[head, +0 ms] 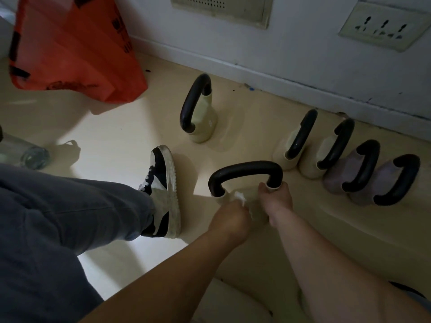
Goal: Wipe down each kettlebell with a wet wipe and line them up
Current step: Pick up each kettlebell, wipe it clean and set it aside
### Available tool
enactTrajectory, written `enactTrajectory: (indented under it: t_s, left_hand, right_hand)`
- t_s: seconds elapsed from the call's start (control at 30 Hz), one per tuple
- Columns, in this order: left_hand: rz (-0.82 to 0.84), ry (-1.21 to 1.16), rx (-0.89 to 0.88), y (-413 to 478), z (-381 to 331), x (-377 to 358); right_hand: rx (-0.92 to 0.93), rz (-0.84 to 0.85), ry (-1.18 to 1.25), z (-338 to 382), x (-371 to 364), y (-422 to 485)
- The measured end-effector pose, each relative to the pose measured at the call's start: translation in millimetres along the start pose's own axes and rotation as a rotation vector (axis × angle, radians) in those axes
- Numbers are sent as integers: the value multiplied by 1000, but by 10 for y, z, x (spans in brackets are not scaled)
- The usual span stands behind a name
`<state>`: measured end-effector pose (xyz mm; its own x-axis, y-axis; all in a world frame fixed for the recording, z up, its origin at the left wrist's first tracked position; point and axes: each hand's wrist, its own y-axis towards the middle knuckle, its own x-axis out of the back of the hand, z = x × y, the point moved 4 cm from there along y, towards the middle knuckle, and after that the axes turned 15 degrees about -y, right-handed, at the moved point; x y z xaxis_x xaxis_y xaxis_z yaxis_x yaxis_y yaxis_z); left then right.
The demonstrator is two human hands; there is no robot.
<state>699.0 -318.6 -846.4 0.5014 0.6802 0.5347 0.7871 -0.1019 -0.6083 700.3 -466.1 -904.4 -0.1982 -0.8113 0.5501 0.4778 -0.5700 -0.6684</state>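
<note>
L hand (227, 216) fisted on crumpled wipe (240, 197), R hand (277, 201) gripping cream kettlebell (250, 195), smooth black loop handle (245, 166)

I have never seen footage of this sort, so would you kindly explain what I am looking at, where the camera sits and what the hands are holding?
There is no machine here, just a person working with bare hands. The single picture comes from a wide-angle camera worn on the person's head, looking forward and down, so the arms reach in from the bottom edge.

The left hand grips a white wet wipe and holds it against the cream body of the near kettlebell. The right hand grips that kettlebell where its black handle meets the body.

On the floor, a row of four kettlebells stands to the right near the wall, and a lone kettlebell stands apart from it. An orange bag, a clear bottle and the person's shoe are on the left.
</note>
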Motion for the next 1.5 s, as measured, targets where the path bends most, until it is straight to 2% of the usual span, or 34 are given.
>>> enactTrajectory:
  t_s: [0.03, 0.07, 0.23, 0.3, 0.37, 0.43, 0.5, 0.57, 0.6, 0.7, 0.8, 0.87, 0.93, 0.97, 1.03, 1.07, 1.17, 1.27, 1.37, 1.5]
  left_hand:
    - [26, -136, -55, -7, -59, 86]
    - [-55, -86, -39, 8, 81, 168]
    - [-389, -290, 141, 102, 373, 767]
    - [-481, -233, 35, 215, 211, 915]
    - [-436, -81, -209, 285, -94, 876]
    - [-323, 106, -443, 325, -300, 726]
    - [-210, 317, -534, 301, -312, 513]
    - [-201, 370, -611, 307, -191, 393]
    - [-217, 365, -592, 305, -92, 391]
    - [-232, 308, -349, 272, 364, 471]
    - [-105, 265, -107, 232, 865, 401]
    - [-146, 5, 44, 227, 890, 419]
    - [-276, -184, 102, 298, 707, 531]
    - [-362, -239, 65, 343, 551, 634]
    - [-457, -136, -161, 387, 150, 798]
    - [-417, -108, -268, 399, -31, 812]
    - [-128, -114, -474, 338, -318, 594]
    - [-106, -72, -622, 257, -120, 427]
    - [-125, -231, -380, 170, 266, 501]
    - [-40, -293, -4, 126, 488, 597]
  right_hand:
    - [-7, 3, 0, 3, 3, 2]
    - [-17, 10, 7, -5, 6, 6]
    - [-27, 37, 41, -63, -2, 23]
    - [-15, 50, 45, -79, -11, 36]
    - [-9, 54, 48, -92, -11, 41]
    - [-4, 37, 47, -100, -11, 39]
    - [0, 30, 36, -109, -17, 47]
    - [1, 45, 0, -100, -26, 49]
    - [0, 47, -11, -106, -30, 59]
    - [-7, 32, 2, -122, -23, 62]
    - [-18, 21, 33, -152, -32, 54]
    - [-12, 6, 33, -155, -33, 52]
    - [3, 10, 26, -161, -34, 47]
    - [7, 12, 18, -165, -32, 40]
    - [10, 11, 2, -176, -18, 30]
    - [11, 15, 2, -181, -17, 27]
    - [27, 19, -11, -164, -12, 12]
    - [39, 29, -42, -153, -11, -21]
    - [73, 41, -51, -164, 12, -77]
    - [67, 77, -35, -203, 35, -114]
